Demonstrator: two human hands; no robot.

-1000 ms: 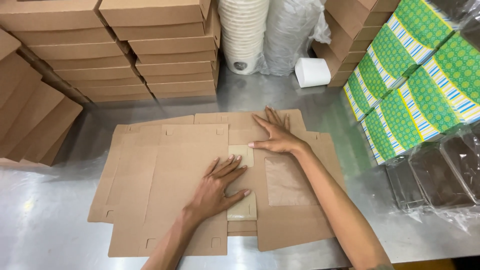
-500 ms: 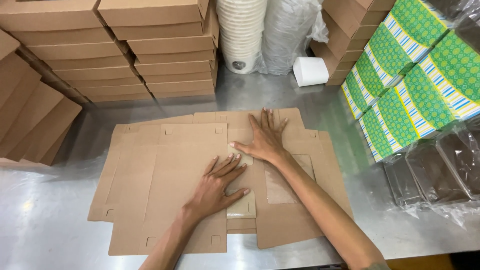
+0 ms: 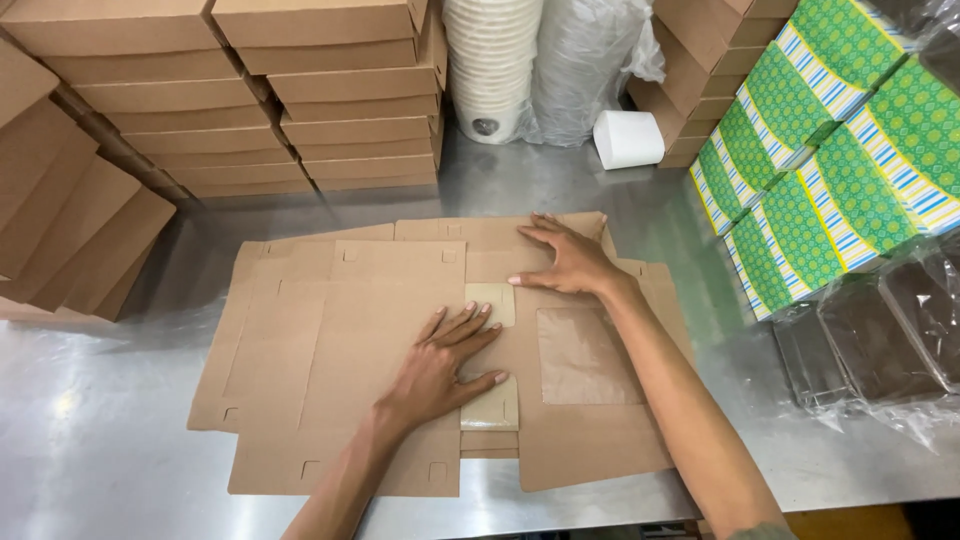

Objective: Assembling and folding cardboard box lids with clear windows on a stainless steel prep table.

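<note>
Flat brown cardboard box blanks (image 3: pixel 330 370) lie spread on a steel table (image 3: pixel 90 440). One blank on the right has a clear window panel (image 3: pixel 583 355). My left hand (image 3: pixel 440 365) presses flat on the left blank, fingers spread, its thumb near a pale card piece (image 3: pixel 492 410) in the gap between blanks. Fingers apart, my right hand (image 3: pixel 570 260) rests palm down on the upper edge of the right blank. Neither hand grips anything.
Stacks of folded brown boxes (image 3: pixel 300 90) fill the back and left. White cup stacks (image 3: pixel 492 65) and a white roll (image 3: pixel 628 138) stand behind. Green patterned boxes (image 3: pixel 820 170) lean at right, above clear plastic containers (image 3: pixel 870 340).
My right hand slid left along the upper part of the right blank. The left hand stayed pressed on the left blank.
</note>
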